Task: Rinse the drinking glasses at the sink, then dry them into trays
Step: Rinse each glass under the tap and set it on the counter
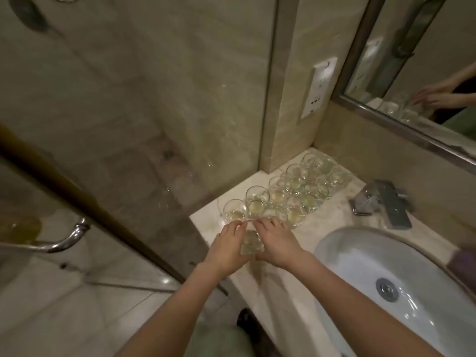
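Several clear drinking glasses [296, 191] stand in two rows on the pale stone counter [332, 217], running from the back corner toward me. The nearest glass [251, 242] sits at the counter's front left. My left hand [226, 251] grips it from the left and my right hand [279, 247] grips it from the right, fingertips of both at its rim. The white sink basin [360, 256] lies to the right of my hands, with its drain [387, 289] showing.
A chrome tap [381, 202] stands behind the basin. A mirror [417, 73] hangs on the right wall and a socket plate [319, 86] sits in the corner. A glass shower door with a chrome handle [64, 240] stands left of the counter's edge.
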{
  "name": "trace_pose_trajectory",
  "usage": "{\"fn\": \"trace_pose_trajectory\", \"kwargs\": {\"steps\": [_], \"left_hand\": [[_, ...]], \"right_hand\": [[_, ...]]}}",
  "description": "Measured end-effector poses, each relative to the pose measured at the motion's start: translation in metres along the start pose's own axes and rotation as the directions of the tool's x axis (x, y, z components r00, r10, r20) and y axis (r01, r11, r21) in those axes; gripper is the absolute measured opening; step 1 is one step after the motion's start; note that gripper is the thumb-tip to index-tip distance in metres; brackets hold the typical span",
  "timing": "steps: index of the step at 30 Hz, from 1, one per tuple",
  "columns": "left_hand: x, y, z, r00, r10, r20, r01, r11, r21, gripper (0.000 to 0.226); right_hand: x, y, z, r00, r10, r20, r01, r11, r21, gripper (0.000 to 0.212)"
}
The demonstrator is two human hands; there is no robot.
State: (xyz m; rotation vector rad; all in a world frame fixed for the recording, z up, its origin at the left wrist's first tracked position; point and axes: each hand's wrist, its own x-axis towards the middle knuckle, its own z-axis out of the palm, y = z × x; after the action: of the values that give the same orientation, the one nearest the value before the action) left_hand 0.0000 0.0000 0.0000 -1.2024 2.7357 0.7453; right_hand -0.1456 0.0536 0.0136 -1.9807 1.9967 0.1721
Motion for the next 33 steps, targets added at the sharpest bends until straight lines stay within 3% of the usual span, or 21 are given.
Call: {"fn": "trace_pose_trajectory", "kwargs": {"steps": [5,17,23,33], "left_hand": [[0.008,-0.002,0.003,0.998,-0.054,0.009,0.055,0.992,-0.114,0.085],[0.022,0.003,0.012,0.995,-0.096,0.007,0.096,0.990,-0.102,0.081],[0.025,0.006,0.008,0.991,-0.122,0.056,0.131,0.966,-0.222,0.080],[0.022,0.010,-0.009,0.987,-0.114,0.109,0.135,0.969,-0.207,0.083]], "right_hand": [[0.014,0.002,0.001,1.000,0.020,-0.005,-0.021,0.999,-0.033,0.086],[0.028,-0.003,0.002,1.000,-0.001,-0.005,0.000,0.995,-0.098,0.073],[0.032,0.000,0.000,1.000,0.001,0.001,-0.001,0.999,-0.049,0.071],[0.023,0.010,-0.012,0.999,-0.010,0.037,0.007,0.996,0.093,0.078]]}}
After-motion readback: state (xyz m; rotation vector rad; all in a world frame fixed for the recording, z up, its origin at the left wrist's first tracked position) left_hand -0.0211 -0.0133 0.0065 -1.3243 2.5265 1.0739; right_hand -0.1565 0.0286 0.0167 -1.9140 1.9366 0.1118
